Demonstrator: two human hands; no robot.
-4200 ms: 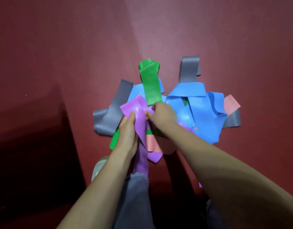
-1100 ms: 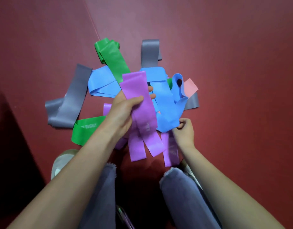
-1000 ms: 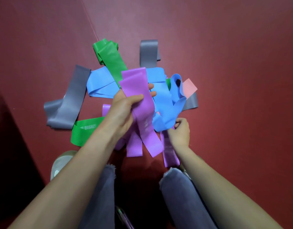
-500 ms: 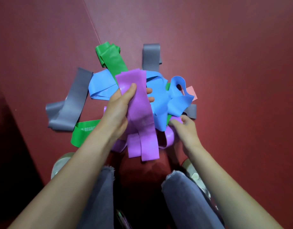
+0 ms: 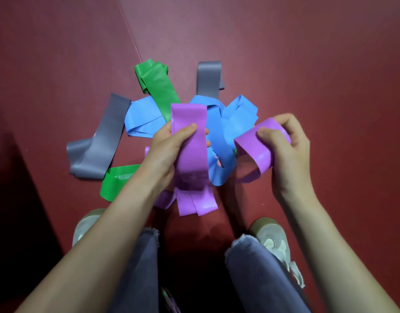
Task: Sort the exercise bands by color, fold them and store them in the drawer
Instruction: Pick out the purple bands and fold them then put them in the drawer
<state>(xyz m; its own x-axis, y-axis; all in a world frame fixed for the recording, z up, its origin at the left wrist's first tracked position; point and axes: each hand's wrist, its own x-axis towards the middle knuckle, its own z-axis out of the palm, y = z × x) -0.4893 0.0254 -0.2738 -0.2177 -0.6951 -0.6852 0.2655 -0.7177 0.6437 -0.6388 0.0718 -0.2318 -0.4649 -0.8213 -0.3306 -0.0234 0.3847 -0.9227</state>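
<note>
A heap of exercise bands lies on the red floor in front of me. My left hand (image 5: 169, 150) grips a bunch of purple bands (image 5: 191, 159) that hang down from it, thumb on top. My right hand (image 5: 287, 141) holds another purple band (image 5: 255, 145) as a raised loop to the right of the heap. Blue bands (image 5: 230, 123) are tangled in the middle, with another blue band (image 5: 142, 118) to their left. Green bands lie at the back (image 5: 158, 84) and front left (image 5: 117, 179). Grey bands sit at the left (image 5: 99, 143) and back (image 5: 209, 79). No drawer is in view.
My two shoes (image 5: 271, 236) and grey trouser legs (image 5: 262, 279) are just below the heap. A thin seam (image 5: 131, 39) runs across the red floor at the upper left. A dark shadowed area fills the lower left.
My right hand has pulled a purple band out from under the blue ones and lifted it up to the right. My left hand keeps its grip on the purple bunch.
</note>
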